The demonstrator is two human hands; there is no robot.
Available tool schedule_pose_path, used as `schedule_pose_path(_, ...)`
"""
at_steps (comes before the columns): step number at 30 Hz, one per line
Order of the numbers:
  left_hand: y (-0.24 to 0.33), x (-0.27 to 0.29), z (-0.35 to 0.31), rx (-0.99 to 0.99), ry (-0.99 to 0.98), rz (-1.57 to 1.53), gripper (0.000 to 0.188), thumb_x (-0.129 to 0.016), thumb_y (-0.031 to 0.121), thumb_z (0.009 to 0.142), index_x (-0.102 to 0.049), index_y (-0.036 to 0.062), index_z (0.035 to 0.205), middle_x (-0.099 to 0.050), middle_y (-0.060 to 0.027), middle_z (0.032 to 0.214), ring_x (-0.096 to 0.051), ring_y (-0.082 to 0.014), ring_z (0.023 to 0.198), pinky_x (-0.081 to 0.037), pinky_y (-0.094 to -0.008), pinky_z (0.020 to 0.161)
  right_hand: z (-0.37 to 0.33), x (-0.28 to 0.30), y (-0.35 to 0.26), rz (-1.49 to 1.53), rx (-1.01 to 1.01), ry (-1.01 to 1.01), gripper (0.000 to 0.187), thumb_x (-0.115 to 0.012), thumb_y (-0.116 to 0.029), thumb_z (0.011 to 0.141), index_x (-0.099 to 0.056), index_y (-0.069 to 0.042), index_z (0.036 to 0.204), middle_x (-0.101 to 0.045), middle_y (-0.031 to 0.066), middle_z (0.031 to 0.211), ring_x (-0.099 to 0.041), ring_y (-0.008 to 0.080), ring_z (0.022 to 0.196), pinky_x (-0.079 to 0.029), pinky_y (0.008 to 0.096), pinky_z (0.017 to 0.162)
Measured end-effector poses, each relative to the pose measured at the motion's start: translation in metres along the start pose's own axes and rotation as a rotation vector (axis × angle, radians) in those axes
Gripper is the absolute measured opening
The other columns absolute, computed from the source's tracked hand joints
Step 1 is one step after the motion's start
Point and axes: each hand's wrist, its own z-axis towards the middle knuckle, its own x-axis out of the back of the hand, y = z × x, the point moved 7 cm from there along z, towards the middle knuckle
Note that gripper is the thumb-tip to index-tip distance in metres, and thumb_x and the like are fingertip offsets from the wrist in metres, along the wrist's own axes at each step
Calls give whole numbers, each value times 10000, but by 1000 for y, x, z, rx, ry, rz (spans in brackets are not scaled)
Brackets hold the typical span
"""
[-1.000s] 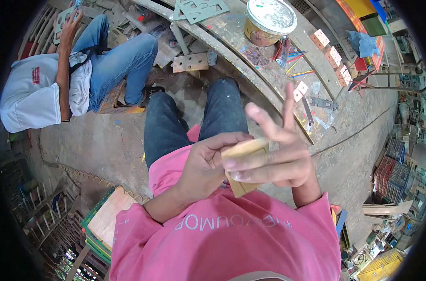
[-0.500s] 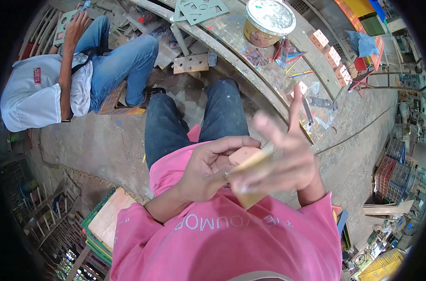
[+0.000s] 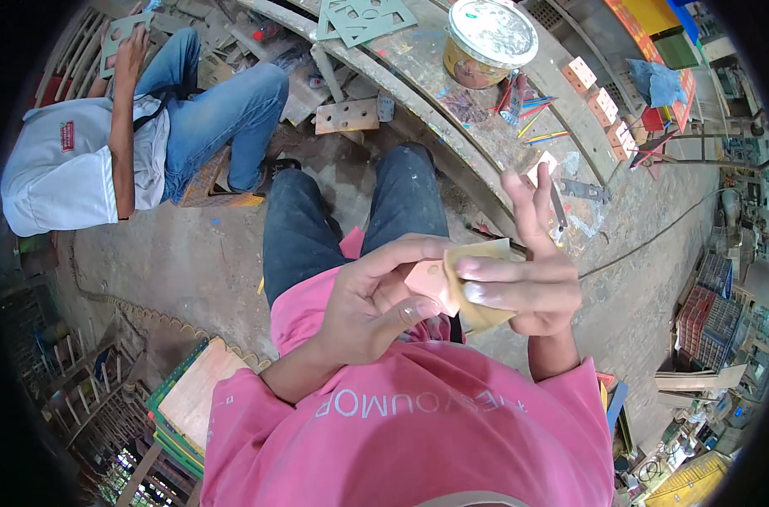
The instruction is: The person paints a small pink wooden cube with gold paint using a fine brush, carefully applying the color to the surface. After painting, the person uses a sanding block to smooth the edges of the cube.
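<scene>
Held between the fingers and thumb of my left hand (image 3: 369, 291) is a small pale pink wooden block (image 3: 427, 280) with a round hole in its face. My right hand (image 3: 541, 291) presses a folded yellowish sheet of sandpaper (image 3: 483, 318) against the block's right side. Two fingers of that hand lie flat over the sheet, and two others point up and away. Whitish dust coats some fingertips. The sheet hides part of the block. Both hands are above my lap.
A workbench (image 3: 410, 63) curves ahead, bearing a paint bucket (image 3: 488, 42), coloured pencils (image 3: 537, 114), green cut-out plates (image 3: 368, 19) and several drilled blocks (image 3: 602, 106). At the left a co-worker (image 3: 72, 169) sits holding a green plate (image 3: 114, 38). Stacked boards (image 3: 200, 380) stand at lower left.
My right hand and the sandpaper, blurred before, have swung up and right, from below the block to its right side. The block has turned slightly. The co-worker's hand has shifted a little on the plate.
</scene>
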Motion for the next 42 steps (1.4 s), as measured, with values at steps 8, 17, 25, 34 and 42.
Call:
schedule_pose_path(8, -16, 1, -7, 84, -181, -48, 511, -673, 76, 839, -439, -58, 1274, -561, -138, 1208, -552, -171, 1116, -455, -307, 950, 9, -21, -22, -86, 112, -186, 198, -585, -169, 786, -746, -187, 898, -703, -93, 977, -381, 410, 1301, 163, 680, 1010)
schedule_pose_path(17, -21, -3, -12, 197, -215, -94, 580, -670, 230, 860, -422, -81, 1282, -557, -131, 1214, -534, -169, 1128, -422, -309, 971, 3, -13, -20, -94, 161, -142, 227, -533, -197, 815, -753, -197, 871, -705, -71, 972, -401, 395, 1292, 193, 672, 996)
schedule_pose_path(25, -15, -6, -12, 173, -285, -112, 505, -632, 154, 877, -431, -73, 1281, -534, -123, 1237, -518, -158, 1141, -416, -299, 971, 8, -7, -21, -112, 213, -147, 160, -590, -237, 760, -749, -253, 767, -715, -43, 913, -411, 349, 1295, 119, 662, 1045)
schedule_pose_path(34, -16, -3, -11, 213, -278, -62, 518, -638, 146, 873, -419, -84, 1283, -543, -131, 1218, -544, -171, 1109, -459, -304, 922, 9, 6, -9, -100, 79, -103, 202, -554, -179, 792, -753, -209, 811, -713, -81, 872, -463, 335, 1261, 177, 643, 1033)
schedule_pose_path(42, -20, -4, -14, 230, -257, -187, 495, -617, 116, 884, -414, -67, 1296, -540, -127, 1225, -544, -181, 1124, -457, -309, 939, 10, -7, -18, -96, 89, -198, 249, -502, -220, 830, -751, -218, 822, -705, -96, 938, -444, 353, 1272, 199, 667, 1002)
